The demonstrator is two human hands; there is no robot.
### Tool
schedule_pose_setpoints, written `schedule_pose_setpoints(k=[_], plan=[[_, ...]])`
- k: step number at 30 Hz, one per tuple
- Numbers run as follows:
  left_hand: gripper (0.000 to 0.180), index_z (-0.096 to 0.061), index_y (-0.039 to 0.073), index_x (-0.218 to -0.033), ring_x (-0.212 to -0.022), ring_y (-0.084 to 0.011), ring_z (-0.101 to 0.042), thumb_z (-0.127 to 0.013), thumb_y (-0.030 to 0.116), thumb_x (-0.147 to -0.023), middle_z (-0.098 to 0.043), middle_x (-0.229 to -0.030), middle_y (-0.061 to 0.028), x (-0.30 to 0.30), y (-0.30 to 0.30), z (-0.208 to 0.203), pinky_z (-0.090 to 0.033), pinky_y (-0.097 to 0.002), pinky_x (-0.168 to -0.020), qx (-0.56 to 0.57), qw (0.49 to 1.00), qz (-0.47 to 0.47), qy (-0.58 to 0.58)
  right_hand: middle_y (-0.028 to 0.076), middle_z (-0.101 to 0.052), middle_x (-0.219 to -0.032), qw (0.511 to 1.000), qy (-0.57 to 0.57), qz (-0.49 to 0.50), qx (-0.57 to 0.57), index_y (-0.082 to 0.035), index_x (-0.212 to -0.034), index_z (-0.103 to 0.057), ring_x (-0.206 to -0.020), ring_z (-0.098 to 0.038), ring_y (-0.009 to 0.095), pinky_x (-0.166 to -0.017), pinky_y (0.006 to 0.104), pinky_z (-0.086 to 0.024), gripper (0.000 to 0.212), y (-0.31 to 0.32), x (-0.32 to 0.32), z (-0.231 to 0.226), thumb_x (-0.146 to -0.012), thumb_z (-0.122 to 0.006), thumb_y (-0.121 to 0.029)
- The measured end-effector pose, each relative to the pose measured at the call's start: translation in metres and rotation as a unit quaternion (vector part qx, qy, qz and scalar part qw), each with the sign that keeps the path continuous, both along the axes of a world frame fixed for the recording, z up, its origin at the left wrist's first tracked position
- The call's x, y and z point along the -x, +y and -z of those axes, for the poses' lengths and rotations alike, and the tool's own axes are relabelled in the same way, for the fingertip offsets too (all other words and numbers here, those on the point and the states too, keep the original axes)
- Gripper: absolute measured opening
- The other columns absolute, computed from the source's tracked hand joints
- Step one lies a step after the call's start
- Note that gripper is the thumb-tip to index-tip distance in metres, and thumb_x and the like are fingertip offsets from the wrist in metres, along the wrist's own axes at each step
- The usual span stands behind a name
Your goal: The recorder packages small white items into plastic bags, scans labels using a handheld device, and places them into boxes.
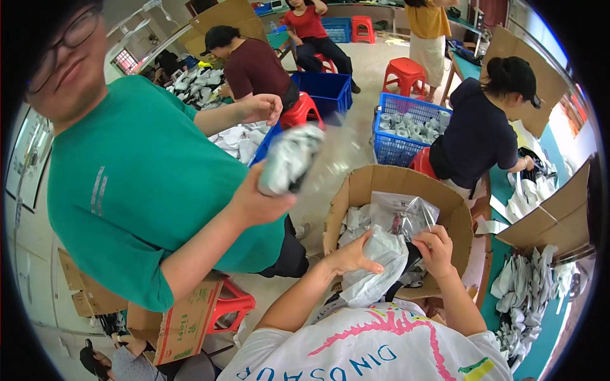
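Above a large round-edged cardboard box (462, 219), my left hand (351, 257) grips a bundle wrapped in white paper (383, 254). Something dark shows along the bundle's right side, too covered to name. My right hand (436, 249) pinches the edge of a clear plastic bag (416, 216), which lies against the bundle's upper end. Whether the bundle is partly inside the bag cannot be made out. More white-wrapped pieces (356, 219) lie in the box beneath my hands.
At my left, a person in a green shirt (146, 178) holds a blurred wrapped bundle (289, 159). A blue crate (394, 149) of white rolls stands beyond the box. To the right, a seated person (476, 127) works at a green table (502, 247) with white pieces. Red stools stand around.
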State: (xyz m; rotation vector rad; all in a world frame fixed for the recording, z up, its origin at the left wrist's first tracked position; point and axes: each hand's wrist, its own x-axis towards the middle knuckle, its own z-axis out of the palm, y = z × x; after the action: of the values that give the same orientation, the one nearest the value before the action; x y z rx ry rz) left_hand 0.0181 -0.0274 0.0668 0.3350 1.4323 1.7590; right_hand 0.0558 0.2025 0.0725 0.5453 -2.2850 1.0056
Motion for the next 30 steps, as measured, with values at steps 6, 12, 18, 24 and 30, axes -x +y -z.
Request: schedule_pose_setpoints(k=[6,12,18,24,30], plan=[[0.086,-0.033,0.004,-0.127,-0.108,-0.0165,-0.045,-0.08,0.01,-0.055,-0.048,-0.115,-0.0062,0.01,-0.003,-0.013,-0.034,-0.0316,-0.095,-0.002,1.0,0.002,-0.014,0.009,-0.053,-0.085,0.998,-0.051,0.007,0.029,-0.006,-0.082,-0.057,-0.072,-0.055,0.022,-0.055,0.0291,-0.046,0.02,-0.003,0.007,0.003,-0.067,-0.066,0.004],[0.091,-0.029,0.002,-0.13,-0.109,-0.0174,-0.044,-0.081,0.012,-0.056,-0.047,-0.117,-0.0069,0.005,-0.001,-0.01,-0.033,-0.0311,-0.096,0.008,1.0,-0.019,0.003,0.01,-0.053,-0.085,0.999,-0.032,0.035,0.026,-0.006,-0.084,-0.057,-0.068,-0.055,0.024,-0.055,0.0306,-0.045,0.018,-0.003,0.002,0.004,-0.07,-0.067,0.001],[0.089,-0.031,0.002,-0.129,-0.109,-0.0175,-0.044,-0.081,0.012,-0.056,-0.047,-0.115,-0.0069,0.01,-0.009,0.001,-0.033,-0.0312,-0.096,0.013,0.999,-0.039,0.019,0.011,-0.052,-0.085,0.998,-0.046,0.033,0.036,-0.005,-0.084,-0.057,-0.069,-0.055,0.024,-0.056,0.0295,-0.046,0.017,-0.008,0.009,0.003,-0.071,-0.065,0.002],[0.09,-0.03,0.002,-0.128,-0.108,-0.0177,-0.044,-0.082,0.012,-0.055,-0.047,-0.115,-0.0079,0.009,-0.009,-0.008,-0.033,-0.0313,-0.096,0.029,0.996,-0.066,0.047,0.011,-0.051,-0.09,0.993,-0.08,0.027,0.078,-0.002,-0.086,-0.055,-0.07,-0.055,0.02,-0.059,0.0262,-0.046,0.015,-0.01,0.011,0.0,-0.075,-0.061,0.005],[0.089,-0.031,0.002,-0.128,-0.11,-0.0185,-0.042,-0.081,0.011,-0.054,-0.046,-0.116,-0.0087,0.01,-0.002,-0.013,-0.031,-0.031,-0.097,0.016,0.994,-0.076,0.074,0.01,-0.049,-0.092,0.986,-0.097,0.017,0.131,-0.001,-0.089,-0.054,-0.072,-0.056,0.016,-0.061,0.0246,-0.047,0.013,-0.008,0.013,-0.008,-0.078,-0.057,0.007]])
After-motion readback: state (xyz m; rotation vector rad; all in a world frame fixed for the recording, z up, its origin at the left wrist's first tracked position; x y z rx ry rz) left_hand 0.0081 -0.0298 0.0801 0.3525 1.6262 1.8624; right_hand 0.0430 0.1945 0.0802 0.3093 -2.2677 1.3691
